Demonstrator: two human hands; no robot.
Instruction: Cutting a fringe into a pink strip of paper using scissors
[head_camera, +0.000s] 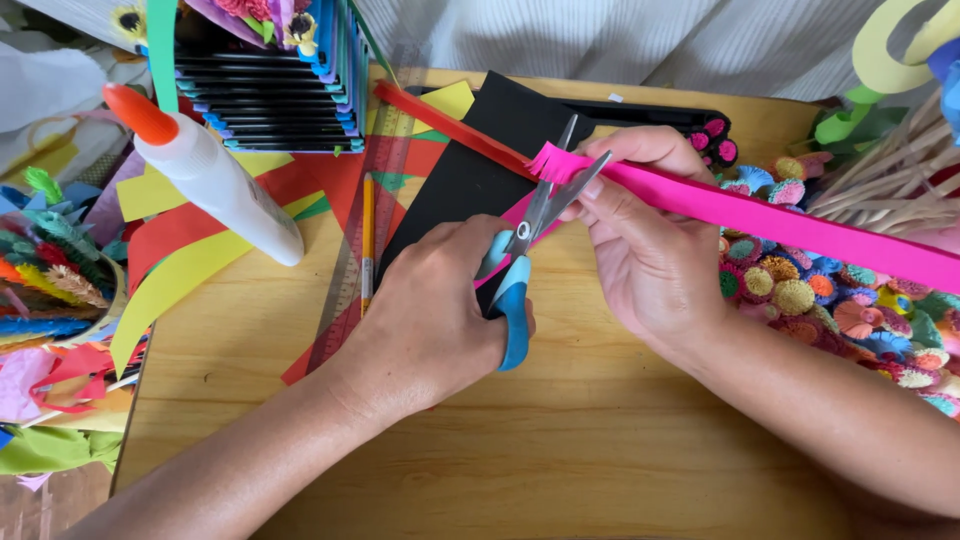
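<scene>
1. Left hand (440, 300) has its grip closed through the handles of the scissors (520, 260): blue and grey plastic loops, steel blades parted in a narrow V.
2. Those blades sit right at the pink paper strip (760, 215), biting its near edge where a row of short cuts makes a fringe.
3. Right hand (650, 250) pinches that strip between thumb and fingers just beside the blades, holding it above the desk (600, 440).
4. The strip is long, flat and matte, running off toward the right edge of the view; its fringed tip sticks out past the scissors to the upper left.
5. Beneath the hands lies a black sheet of paper (470, 170), smooth and sharp-cornered, with a red strip (450, 125) across its top.
6. To the left, a clear plastic ruler (360, 250) and a yellow pencil (368, 240) lie side by side on red and yellow paper scraps (190, 260).
7. A white glue bottle (215, 180) with an orange cap leans well to the left of the scissors.
8. On the right, a crowd of small rolled paper flowers (800, 290), fuzzy and many-coloured, sits close beneath the right wrist.
9. Wooden sticks (890, 170) fan out at the upper right, behind the strip.
10. The desk is bare, warm wood in front.
</scene>
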